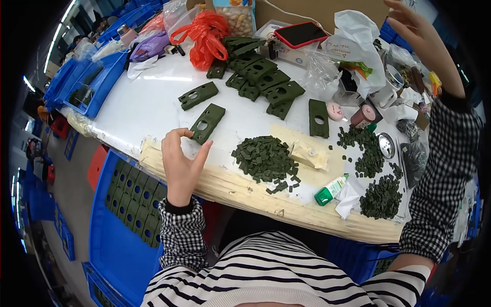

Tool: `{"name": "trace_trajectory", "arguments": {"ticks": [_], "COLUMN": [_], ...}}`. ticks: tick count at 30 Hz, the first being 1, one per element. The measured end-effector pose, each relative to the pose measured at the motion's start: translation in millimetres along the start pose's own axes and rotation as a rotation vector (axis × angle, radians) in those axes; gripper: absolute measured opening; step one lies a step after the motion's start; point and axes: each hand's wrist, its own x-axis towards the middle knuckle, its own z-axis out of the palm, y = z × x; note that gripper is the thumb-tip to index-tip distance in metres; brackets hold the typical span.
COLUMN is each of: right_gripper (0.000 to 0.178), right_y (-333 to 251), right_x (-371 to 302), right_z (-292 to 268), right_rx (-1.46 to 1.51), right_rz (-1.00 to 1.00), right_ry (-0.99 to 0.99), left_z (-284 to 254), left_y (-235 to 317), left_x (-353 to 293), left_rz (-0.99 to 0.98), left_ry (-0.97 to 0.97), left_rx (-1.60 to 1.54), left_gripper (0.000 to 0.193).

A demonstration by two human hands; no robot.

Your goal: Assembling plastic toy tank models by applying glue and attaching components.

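My left hand (180, 162) is at the left of the table's front edge, thumb and forefinger apart. Its forefinger tip is at the near edge of a flat dark green plate (209, 116) with a round hole; I cannot tell if they touch. Another such plate (198, 95) lies just beyond it, and a heap of them (255, 71) is farther back. My right hand (417, 33) is stretched out at the far right above the cluttered back corner. Its fingers are extended, partly cut off by the picture's edge, and I see nothing held in them.
Piles of small green pieces (263, 157) lie in the middle and right (381, 197). Nearby are a yellowish block (310, 154), a green-white bottle (331, 190) and a single plate (318, 118). A phone (300, 35) rests at the back. A blue crate (125, 256) of plates stands lower left.
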Motion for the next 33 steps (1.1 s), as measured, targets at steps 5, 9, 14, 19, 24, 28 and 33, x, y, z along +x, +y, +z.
{"name": "trace_trajectory", "arguments": {"ticks": [5, 9, 14, 19, 24, 28, 33], "right_gripper": [0.039, 0.045, 0.049, 0.066, 0.075, 0.062, 0.064], "right_y": [-47.1, -116.6, -146.7, -143.8, -156.7, -155.7, -151.5], "right_x": [-82.6, -157.0, -208.5, -225.7, -240.0, -248.5, -252.9], "right_z": [-2.1, -7.6, -14.5, 49.0, 108.2, 117.3, 118.4], "right_rx": [-0.062, -0.049, 0.126, 0.391, 0.648, 0.762, 0.789], "right_rz": [-0.251, -0.245, -0.205, -0.149, -0.102, -0.035, 0.013], "right_ry": [-0.081, -0.152, -0.177, -0.117, -0.08, -0.043, 0.012], "left_z": [7.4, 22.6, 13.6, -27.0, -27.2, -11.0, 31.5], "left_y": [-34.8, -36.6, -27.1, 45.2, 95.6, 89.9, 101.7], "left_x": [-3.8, 5.7, 4.1, -5.7, -16.5, -21.8, -57.9], "left_rz": [-0.074, -0.1, -0.147, 0.156, 0.444, 0.381, -0.15], "left_ry": [-0.122, -0.139, -0.098, -0.329, -0.713, -0.781, -0.782], "left_rx": [0.055, 0.073, 0.005, -0.351, -0.709, -0.94, -1.577], "left_gripper": [0.044, 0.046, 0.061, 0.082, 0.082, 0.091, 0.1]}}
